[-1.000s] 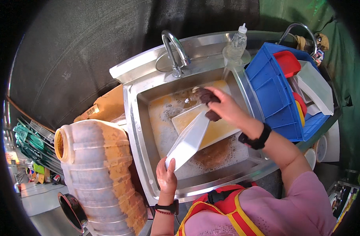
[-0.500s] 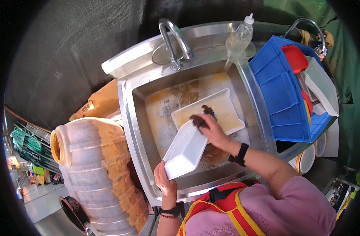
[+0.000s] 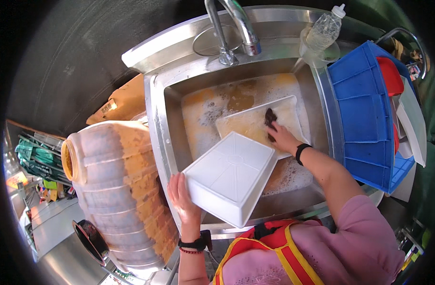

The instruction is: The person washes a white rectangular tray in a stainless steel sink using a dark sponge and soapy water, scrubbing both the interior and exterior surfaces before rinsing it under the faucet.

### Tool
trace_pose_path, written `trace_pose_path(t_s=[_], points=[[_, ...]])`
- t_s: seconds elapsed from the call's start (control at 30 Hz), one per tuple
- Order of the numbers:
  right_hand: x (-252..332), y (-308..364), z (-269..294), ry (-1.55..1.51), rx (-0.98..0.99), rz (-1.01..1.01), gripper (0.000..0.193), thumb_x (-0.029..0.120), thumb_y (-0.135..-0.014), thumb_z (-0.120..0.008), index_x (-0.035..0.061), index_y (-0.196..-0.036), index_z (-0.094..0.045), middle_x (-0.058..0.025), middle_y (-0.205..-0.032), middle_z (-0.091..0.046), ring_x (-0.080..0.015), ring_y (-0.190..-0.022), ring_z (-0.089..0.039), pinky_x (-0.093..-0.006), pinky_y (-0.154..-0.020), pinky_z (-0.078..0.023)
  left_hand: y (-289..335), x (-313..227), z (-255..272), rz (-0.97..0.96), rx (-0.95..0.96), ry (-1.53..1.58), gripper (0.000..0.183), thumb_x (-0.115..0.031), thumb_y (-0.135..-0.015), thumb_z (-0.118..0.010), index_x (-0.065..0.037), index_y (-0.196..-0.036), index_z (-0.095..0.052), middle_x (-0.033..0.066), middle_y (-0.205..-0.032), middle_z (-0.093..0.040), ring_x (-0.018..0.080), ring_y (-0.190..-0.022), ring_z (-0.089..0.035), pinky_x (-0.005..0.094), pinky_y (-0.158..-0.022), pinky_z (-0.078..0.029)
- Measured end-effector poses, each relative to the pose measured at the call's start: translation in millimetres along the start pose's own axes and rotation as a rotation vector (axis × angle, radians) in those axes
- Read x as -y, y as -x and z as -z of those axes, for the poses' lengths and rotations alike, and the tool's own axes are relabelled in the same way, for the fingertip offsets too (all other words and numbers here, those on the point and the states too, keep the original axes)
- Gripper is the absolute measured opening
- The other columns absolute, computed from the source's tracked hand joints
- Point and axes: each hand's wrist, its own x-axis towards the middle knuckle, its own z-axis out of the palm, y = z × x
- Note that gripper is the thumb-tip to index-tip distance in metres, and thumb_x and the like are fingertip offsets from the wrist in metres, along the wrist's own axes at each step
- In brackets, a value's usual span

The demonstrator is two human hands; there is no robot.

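Note:
A white rectangular plastic tub (image 3: 231,164) is tilted over the near part of the sink, its ribbed underside facing up. My left hand (image 3: 183,199) is closed on the tub's near left end, with the thumb side hidden. At the tub's far right corner, my right hand (image 3: 286,141) is closed around a dark brown scrubbing pad (image 3: 270,118), which sticks out past the fingers. Beneath that hand, a shallow white tray (image 3: 248,118) lies in cloudy, foamy water. The raised tub hides the tray's near left part.
The steel sink (image 3: 156,118) has a curved faucet (image 3: 246,28) at its back edge. A clear squeeze bottle (image 3: 326,31) stands at the back right. To the right is a blue crate (image 3: 360,114) holding red and white pieces. A large stained plastic barrel (image 3: 113,180) lies at the left.
My left hand has turned the tub so its underside faces up, lifting it nearer. My right hand and the pad have shifted right, off the tub's edge. The view has also shifted.

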Motion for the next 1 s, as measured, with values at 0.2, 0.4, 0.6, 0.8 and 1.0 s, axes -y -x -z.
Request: trace_pose_path(t_s=[0.2, 0.4, 0.6, 0.8, 1.0], points=[[13.2, 3.9, 12.8, -0.426, -0.263, -0.470, 0.053, 0.008, -0.072, -0.062, 0.0087, -0.122, -0.046, -0.0211, -0.113, -0.055, -0.0368, -0.105, -0.054, -0.0395, -0.089, -0.045, 8.3, -21.8, -35.3, 0.464, -0.079, 0.717, 0.068, -0.001, -0.083, -0.057, -0.001, -0.141, -0.022, 0.0185, -0.140, -0.032, 0.0299, -0.129, -0.035, 0.0385, -0.106, -0.030], [151.7, 60.7, 111.2, -0.821, -0.163, -0.086, 0.048, 0.006, -0.074, -0.061, 0.0046, -0.120, -0.049, -0.0137, -0.111, -0.056, -0.0236, -0.104, -0.055, -0.0298, -0.091, -0.042, 16.7, -49.1, -28.3, 0.954, 0.087, 1.911, 0.036, -0.019, -0.098, -0.037, 0.000, -0.128, -0.041, 0.0086, -0.121, -0.054, 0.0195, -0.110, -0.054, 0.0328, -0.095, -0.043], [206.3, 95.7, 122.6, -0.334, -0.305, 0.401, 0.051, 0.006, -0.065, -0.066, 0.0094, -0.115, -0.057, -0.0143, -0.123, -0.052, -0.0334, -0.111, -0.050, -0.0403, -0.097, -0.039, 16.3, -78.8, -12.6, 0.793, 0.114, 2.259, 0.050, -0.039, -0.100, -0.024, -0.002, -0.130, -0.038, 0.0123, -0.129, -0.048, 0.0270, -0.121, -0.044, 0.0405, -0.106, -0.032], [244.6, 67.0, 116.2, -0.090, -0.201, 0.655, 0.040, 0.011, -0.071, -0.063, 0.0079, -0.111, -0.058, -0.0141, -0.131, -0.046, -0.0356, -0.121, -0.041, -0.0444, -0.098, -0.038, 20.5, -94.4, -7.4, 0.733, 0.025, 2.018, 0.051, -0.038, -0.100, -0.018, -0.003, -0.135, -0.032, 0.0123, -0.136, -0.041, 0.0260, -0.125, -0.039, 0.0379, -0.108, -0.028], [264.3, 7.6, 109.8, -0.118, -0.159, 0.653, 0.041, 0.014, -0.072, -0.066, 0.0062, -0.111, -0.057, -0.0146, -0.133, -0.042, -0.0391, -0.122, -0.040, -0.0455, -0.099, -0.038, 24.4, -85.0, -9.7, 0.793, 0.043, 1.927, 0.046, -0.036, -0.101, -0.023, -0.006, -0.134, -0.033, 0.0101, -0.134, -0.042, 0.0221, -0.124, -0.040, 0.0376, -0.106, -0.030]])
